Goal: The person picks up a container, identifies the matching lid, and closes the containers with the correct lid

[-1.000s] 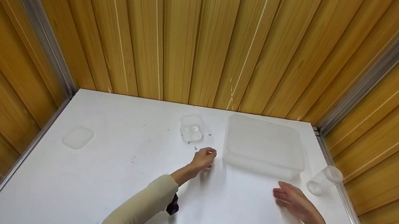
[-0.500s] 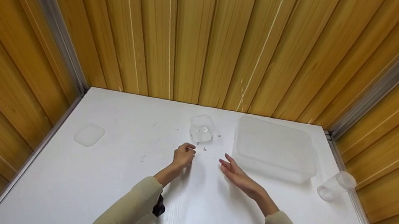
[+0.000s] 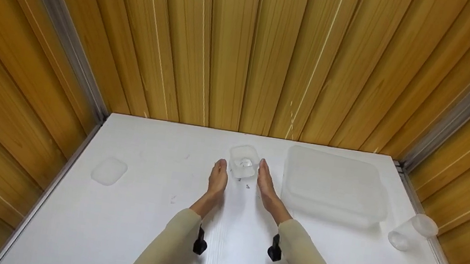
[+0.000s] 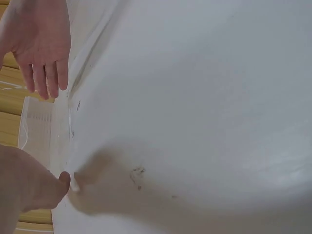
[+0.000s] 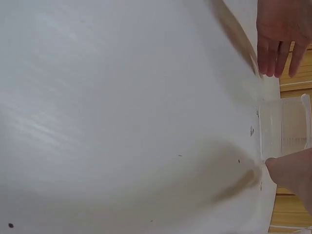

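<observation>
A small clear plastic container (image 3: 238, 153) with an open top stands upright near the back of the white table, with something clear and shiny showing at its bottom. My left hand (image 3: 218, 179) is just left of it, fingers straight and held together. On its other side, my right hand (image 3: 268, 186) has straight fingers whose tips are right at the container's wall. The palms face each other across the container. In the left wrist view the container (image 4: 36, 124) shows between both hands, and the right wrist view has the container (image 5: 283, 122) partly behind my right hand (image 5: 295, 170).
A large frosted plastic box (image 3: 337, 186) lies to the right. Beyond it, a clear cylinder (image 3: 412, 232) leans near the right table edge. A small frosted lid (image 3: 109, 171) lies flat at the left. Wood-patterned walls (image 3: 232, 50) border the table; small dark specks dot its surface.
My right hand has swept left from beside the large box to the container's right side. My left hand has shifted to its left side and straightened its fingers. The head view has shifted slightly.
</observation>
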`<action>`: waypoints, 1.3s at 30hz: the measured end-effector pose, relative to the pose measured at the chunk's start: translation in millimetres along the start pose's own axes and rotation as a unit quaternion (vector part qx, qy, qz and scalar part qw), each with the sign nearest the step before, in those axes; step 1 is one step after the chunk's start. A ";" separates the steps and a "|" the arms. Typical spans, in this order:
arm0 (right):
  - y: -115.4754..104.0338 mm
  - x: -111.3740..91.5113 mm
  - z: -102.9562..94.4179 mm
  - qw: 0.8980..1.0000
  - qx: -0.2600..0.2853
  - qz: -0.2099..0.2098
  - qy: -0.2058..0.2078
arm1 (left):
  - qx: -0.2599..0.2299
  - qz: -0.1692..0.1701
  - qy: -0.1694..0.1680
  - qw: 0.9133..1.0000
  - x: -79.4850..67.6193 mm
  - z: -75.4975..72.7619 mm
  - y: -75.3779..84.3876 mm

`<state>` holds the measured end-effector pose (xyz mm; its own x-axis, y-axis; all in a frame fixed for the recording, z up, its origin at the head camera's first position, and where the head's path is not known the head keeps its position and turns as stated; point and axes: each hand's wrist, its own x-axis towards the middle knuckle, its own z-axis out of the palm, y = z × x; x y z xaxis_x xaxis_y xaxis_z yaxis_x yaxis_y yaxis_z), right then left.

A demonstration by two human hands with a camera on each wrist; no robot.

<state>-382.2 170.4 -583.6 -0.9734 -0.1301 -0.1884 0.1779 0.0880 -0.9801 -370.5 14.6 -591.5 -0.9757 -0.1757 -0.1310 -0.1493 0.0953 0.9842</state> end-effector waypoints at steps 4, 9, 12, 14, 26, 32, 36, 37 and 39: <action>2.2 1.1 4.3 1.000 0.004 -0.006 -0.003 | -0.012 -0.013 -0.054 0.998 1.3 1.6 0.6; 4.0 1.0 10.2 1.000 0.000 0.000 0.009 | -0.022 -0.013 -0.094 0.995 1.7 0.8 0.4; 4.7 -6.7 11.4 1.000 0.001 -0.002 0.018 | -0.028 -0.014 -0.093 0.995 -3.5 0.4 -0.5; 5.8 -12.9 10.7 1.000 -0.004 -0.005 0.020 | -0.038 -0.016 -0.094 0.995 -7.5 -0.4 -1.6; 8.7 -52.2 11.7 0.995 -0.102 0.007 0.012 | 0.011 -0.041 -0.107 0.993 -34.1 -22.7 5.5; 11.3 -66.6 12.0 0.993 -0.114 0.003 -0.006 | 0.007 -0.031 -0.141 0.990 -49.9 -39.4 5.5; 16.9 -83.2 7.7 0.993 -0.117 0.006 -0.013 | -0.005 -0.037 -0.168 0.985 -64.7 -43.3 2.0; 19.2 -89.0 5.7 0.993 -0.116 0.009 -0.011 | -0.009 -0.041 -0.174 0.984 -69.3 -42.7 0.8; 24.8 -102.1 0.1 0.993 -0.113 0.012 -0.006 | -0.016 -0.051 -0.187 0.981 -79.3 -39.2 -2.4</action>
<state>-278.4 185.8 -588.6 -0.9675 -0.1360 -0.2133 0.1626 0.3114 -0.9363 -286.5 -10.2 -578.8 -0.9479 0.1890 -0.2565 -0.2490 0.0632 0.9665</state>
